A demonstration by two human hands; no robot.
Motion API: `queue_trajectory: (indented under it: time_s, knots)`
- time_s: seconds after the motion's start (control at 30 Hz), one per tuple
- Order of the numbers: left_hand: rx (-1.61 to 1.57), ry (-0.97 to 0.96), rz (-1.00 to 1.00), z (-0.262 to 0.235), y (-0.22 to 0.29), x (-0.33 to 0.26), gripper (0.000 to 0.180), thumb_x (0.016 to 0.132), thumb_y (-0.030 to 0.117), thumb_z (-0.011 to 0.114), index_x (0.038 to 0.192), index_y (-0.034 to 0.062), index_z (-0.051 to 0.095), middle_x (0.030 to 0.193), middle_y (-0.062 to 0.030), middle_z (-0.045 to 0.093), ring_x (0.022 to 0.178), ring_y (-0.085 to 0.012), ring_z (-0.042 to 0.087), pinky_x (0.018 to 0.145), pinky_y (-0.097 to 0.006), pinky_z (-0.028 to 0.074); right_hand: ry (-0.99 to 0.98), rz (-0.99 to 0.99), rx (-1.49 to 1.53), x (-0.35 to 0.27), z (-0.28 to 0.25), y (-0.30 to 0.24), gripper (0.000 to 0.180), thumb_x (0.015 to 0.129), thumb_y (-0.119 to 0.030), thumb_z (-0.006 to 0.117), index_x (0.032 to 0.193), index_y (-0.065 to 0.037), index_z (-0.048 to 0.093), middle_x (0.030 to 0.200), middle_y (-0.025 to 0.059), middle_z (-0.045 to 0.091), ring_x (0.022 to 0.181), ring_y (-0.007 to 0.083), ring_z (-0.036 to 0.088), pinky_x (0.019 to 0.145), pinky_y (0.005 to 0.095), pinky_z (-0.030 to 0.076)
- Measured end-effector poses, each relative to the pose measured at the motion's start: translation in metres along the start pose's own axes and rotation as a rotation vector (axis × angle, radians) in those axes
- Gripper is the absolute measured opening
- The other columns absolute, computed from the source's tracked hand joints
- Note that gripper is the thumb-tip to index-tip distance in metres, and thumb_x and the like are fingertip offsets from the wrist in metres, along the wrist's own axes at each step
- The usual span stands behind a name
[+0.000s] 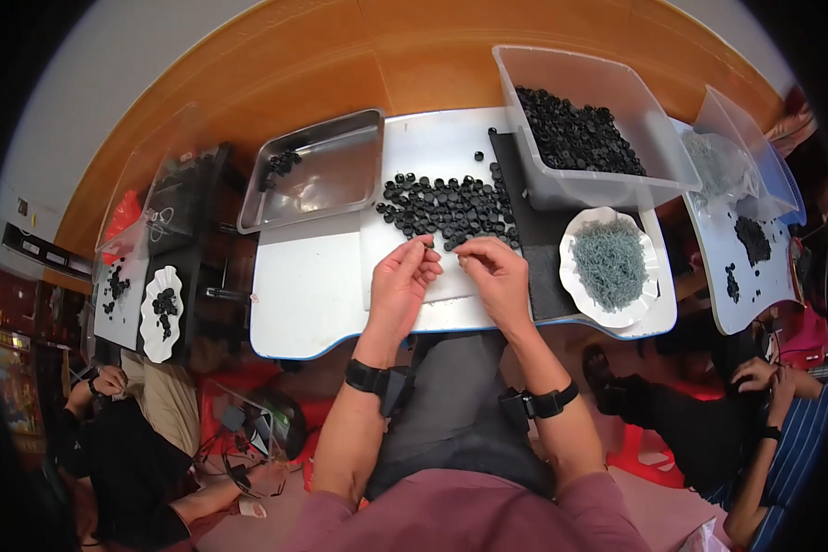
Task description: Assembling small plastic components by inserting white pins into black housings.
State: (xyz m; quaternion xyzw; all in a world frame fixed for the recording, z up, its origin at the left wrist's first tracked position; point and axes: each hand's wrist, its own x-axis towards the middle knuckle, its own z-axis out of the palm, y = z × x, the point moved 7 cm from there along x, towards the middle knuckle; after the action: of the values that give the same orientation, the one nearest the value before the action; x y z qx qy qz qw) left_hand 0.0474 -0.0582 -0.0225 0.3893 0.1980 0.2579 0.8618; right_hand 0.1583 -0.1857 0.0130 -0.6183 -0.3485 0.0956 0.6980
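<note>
My left hand (403,281) pinches a small black cap (426,243) between thumb and fingertips, just above the white table (313,294). My right hand (495,271) is beside it, fingers curled, its fingertips close to the cap; what they hold is too small to tell. Just beyond both hands lies a spread pile of black caps (451,207) on the white surface. A white scalloped plate (653,276) heaped with small grey-green pieces (609,262) sits to the right of my right hand.
A clear plastic bin (607,87) with black caps stands at back right on a black mat (547,276). A metal tray (327,175) with a few caps lies at back left. Other people sit at tables to the left and right.
</note>
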Motion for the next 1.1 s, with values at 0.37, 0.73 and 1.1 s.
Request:
queue_trajectory:
  time_s: [0.37,0.73,1.1]
  knots:
    - [0.085,0.006,-0.065,0.005,-0.002,-0.001,0.022,0.102,0.010,0.062,0.119,-0.0037,0.063,0.110,-0.0181,0.072,0.096,-0.0229,0.072,0.087,-0.031,0.058,-0.011,-0.089,-0.017,0.000,-0.001,-0.014,0.015,0.086,0.007,0.067,0.095,0.000,0.076,0.092,0.0094,0.074,0.082,0.0179,0.070,0.071,0.0274,0.054]
    - [0.234,0.039,-0.044,0.013,-0.005,0.000,0.019,0.097,0.002,0.066,0.114,-0.0052,0.063,0.105,-0.0153,0.072,0.094,-0.0198,0.073,0.085,-0.028,0.061,0.065,-0.247,-0.221,-0.004,0.001,-0.017,0.014,0.085,0.005,0.069,0.097,0.000,0.071,0.090,0.0135,0.071,0.083,0.0300,0.069,0.074,0.0373,0.055]
    - [0.302,0.026,-0.066,0.013,-0.005,-0.005,0.024,0.096,-0.002,0.064,0.120,-0.0075,0.062,0.109,-0.0143,0.071,0.096,-0.0186,0.072,0.090,-0.028,0.060,0.036,-0.232,-0.277,-0.005,0.002,-0.016,0.013,0.084,0.005,0.068,0.095,0.000,0.071,0.088,0.0130,0.070,0.083,0.0317,0.067,0.075,0.0391,0.054]
